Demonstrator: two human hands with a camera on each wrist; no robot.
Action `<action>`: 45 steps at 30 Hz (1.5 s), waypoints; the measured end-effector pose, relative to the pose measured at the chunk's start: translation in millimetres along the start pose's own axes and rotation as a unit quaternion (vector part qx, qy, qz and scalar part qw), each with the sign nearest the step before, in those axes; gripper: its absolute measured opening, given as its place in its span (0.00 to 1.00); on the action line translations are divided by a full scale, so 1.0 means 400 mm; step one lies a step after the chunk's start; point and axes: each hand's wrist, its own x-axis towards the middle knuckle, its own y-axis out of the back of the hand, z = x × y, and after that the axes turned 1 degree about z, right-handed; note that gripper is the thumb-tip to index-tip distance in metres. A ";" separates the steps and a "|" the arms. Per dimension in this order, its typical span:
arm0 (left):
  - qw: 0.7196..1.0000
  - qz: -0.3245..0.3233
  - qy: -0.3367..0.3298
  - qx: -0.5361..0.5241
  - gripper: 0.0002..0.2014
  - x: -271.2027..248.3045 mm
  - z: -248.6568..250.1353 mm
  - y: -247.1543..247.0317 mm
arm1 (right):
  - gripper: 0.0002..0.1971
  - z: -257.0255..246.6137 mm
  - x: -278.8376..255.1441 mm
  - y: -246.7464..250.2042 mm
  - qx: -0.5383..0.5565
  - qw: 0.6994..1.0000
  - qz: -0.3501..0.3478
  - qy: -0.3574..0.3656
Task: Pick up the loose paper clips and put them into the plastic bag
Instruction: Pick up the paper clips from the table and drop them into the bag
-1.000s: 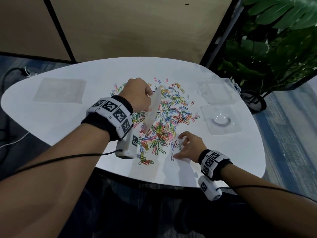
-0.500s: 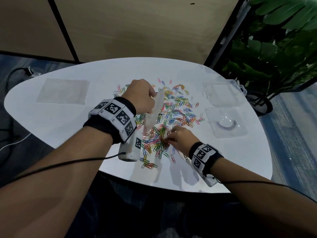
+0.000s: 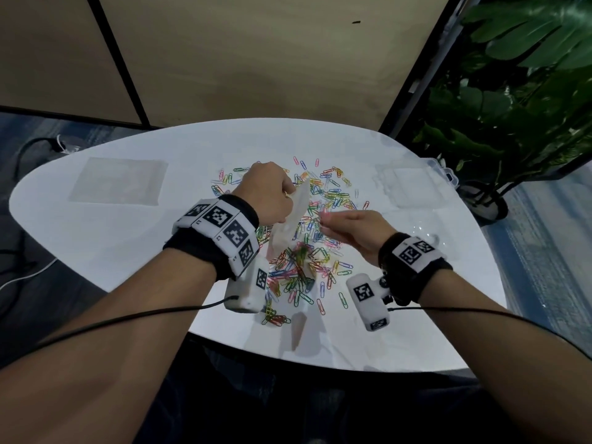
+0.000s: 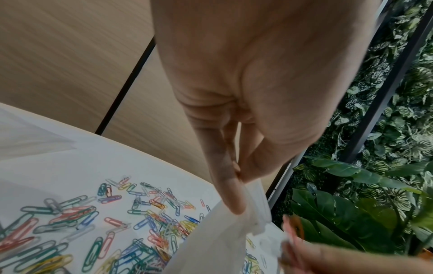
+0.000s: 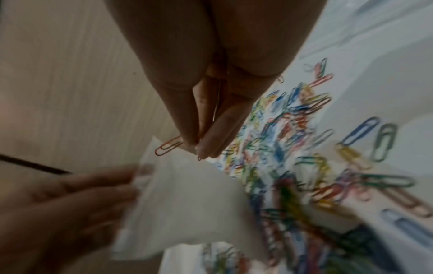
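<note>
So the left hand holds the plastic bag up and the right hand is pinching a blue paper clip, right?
Not quite: the paper clip pinched by the right hand is red-orange, not blue, as the right wrist view shows. The left hand does hold the plastic bag up.

Office nook: wood-panel partitions (image 3: 256, 59), white table (image 3: 128, 238), potted plant (image 3: 512, 91)

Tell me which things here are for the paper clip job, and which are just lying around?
For the job:
plastic bag, held by the left hand
red paper clip, pinched by the right hand
loose paper clips

Just lying around:
flat clear bag
clear plastic boxes
potted plant
</note>
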 end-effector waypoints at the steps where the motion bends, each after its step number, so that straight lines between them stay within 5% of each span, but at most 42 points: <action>1: 1.000 0.002 -0.001 0.001 0.16 0.002 -0.001 0.000 | 0.14 -0.021 -0.009 -0.011 0.031 0.999 -0.016 0.006; 8: 1.000 0.007 -0.018 0.022 0.16 0.004 0.004 -0.014 | 0.15 -0.077 -0.036 -0.059 0.110 0.990 -0.079 0.037; 16: 1.000 0.001 -0.029 0.012 0.10 0.002 0.019 -0.031 | 0.06 -0.043 -0.022 -0.096 -0.091 0.992 -0.018 0.081; 21: 0.999 -0.021 -0.038 0.002 0.14 0.000 0.016 -0.038 | 0.10 -0.022 -0.013 -0.110 -0.280 0.946 0.060 0.150; 26: 0.999 -0.021 -0.033 0.010 0.15 -0.001 0.012 -0.034 | 0.14 -0.025 -0.010 -0.118 -0.448 0.870 0.033 0.205; 32: 1.000 0.008 -0.004 0.004 0.17 0.007 -0.013 -0.011 | 0.06 -0.044 -0.035 -0.059 -0.323 0.918 0.008 0.228; 34: 1.000 0.014 0.001 0.004 0.18 0.007 -0.020 -0.004 | 0.15 -0.012 -0.030 -0.007 -0.430 0.891 0.001 0.142; 37: 1.000 0.017 0.000 0.009 0.18 0.010 -0.034 0.005 | 0.47 0.080 -0.026 0.066 -0.602 0.798 -0.030 -0.030; 40: 1.000 0.010 0.001 0.013 0.16 0.013 -0.042 0.010 | 0.67 0.174 -0.038 0.089 -0.656 0.752 -0.043 -0.054; 45: 1.000 0.012 -0.005 0.017 0.17 0.012 -0.042 0.008 | 0.61 0.239 -0.020 0.023 -0.617 0.787 -0.001 0.028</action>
